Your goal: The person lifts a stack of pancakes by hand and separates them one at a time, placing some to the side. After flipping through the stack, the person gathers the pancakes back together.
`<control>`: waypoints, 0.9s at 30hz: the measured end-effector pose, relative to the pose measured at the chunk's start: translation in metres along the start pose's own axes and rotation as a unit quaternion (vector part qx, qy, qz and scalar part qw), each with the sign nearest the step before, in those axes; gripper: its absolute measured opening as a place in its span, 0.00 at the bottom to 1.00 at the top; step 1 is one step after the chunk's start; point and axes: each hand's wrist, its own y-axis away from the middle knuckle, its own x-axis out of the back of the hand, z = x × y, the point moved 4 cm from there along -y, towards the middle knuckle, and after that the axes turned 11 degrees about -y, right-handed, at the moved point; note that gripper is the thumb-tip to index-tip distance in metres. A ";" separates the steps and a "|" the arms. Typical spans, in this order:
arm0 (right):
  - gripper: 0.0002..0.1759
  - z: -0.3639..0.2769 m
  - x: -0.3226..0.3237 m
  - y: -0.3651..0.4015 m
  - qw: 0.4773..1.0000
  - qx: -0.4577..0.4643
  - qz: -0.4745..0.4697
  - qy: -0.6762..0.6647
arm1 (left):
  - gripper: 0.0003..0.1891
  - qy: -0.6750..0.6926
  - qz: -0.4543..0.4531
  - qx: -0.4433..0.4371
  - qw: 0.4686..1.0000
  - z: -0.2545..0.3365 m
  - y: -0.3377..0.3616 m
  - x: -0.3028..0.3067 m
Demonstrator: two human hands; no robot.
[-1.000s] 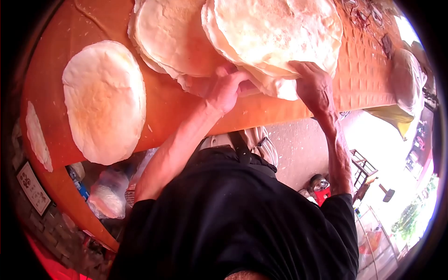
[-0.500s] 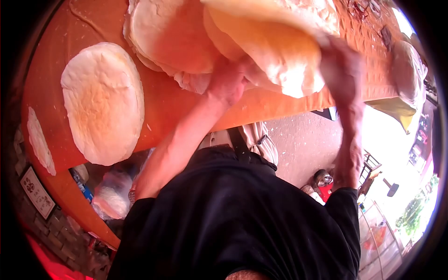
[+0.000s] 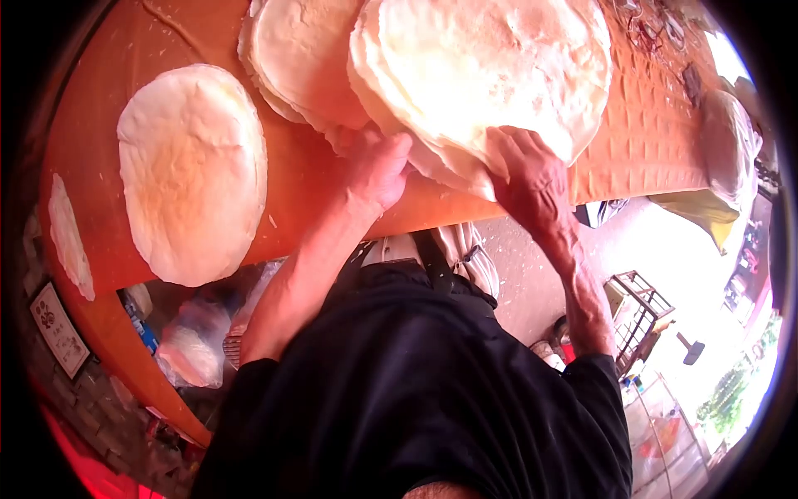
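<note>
A stack of large round flatbreads (image 3: 490, 75) lies on the orange table (image 3: 316, 195) at the top centre. My right hand (image 3: 528, 170) grips the near edge of this stack, fingers curled over it. At its lower left edge my left hand (image 3: 381, 170) is closed, with its fingertips partly hidden at the bread edge. Behind my left hand, more round flatbreads (image 3: 307, 62) lie partly under the stack. One oval flatbread (image 3: 193, 175) rests apart on the left, and a narrow piece of bread (image 3: 70, 237) lies at the far left.
A bag (image 3: 727, 141) sits at the table's right end. Plastic bags (image 3: 195, 345) are below the table at left. A framed sign (image 3: 60, 331) stands at far left. On the right are a metal rack (image 3: 640, 312) and a hammer-like tool (image 3: 692, 349).
The lifted, folded flatbread now lies flat on the right stack. My right hand has moved left and down to the stack's near edge; my left hand has shifted slightly left and down.
</note>
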 end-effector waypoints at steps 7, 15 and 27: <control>0.24 -0.029 -0.011 -0.020 0.997 -0.059 0.047 -0.014 | 0.27 0.012 -0.134 -0.063 0.989 -0.015 -0.002 -0.006; 0.05 0.008 0.028 -0.028 0.995 -0.038 -0.032 0.086 | 0.20 -0.023 -0.044 0.071 0.996 -0.008 0.026 -0.042; 0.04 0.033 0.209 -0.053 0.980 -0.074 0.065 0.174 | 0.15 -0.049 0.011 0.097 0.994 -0.018 0.032 0.017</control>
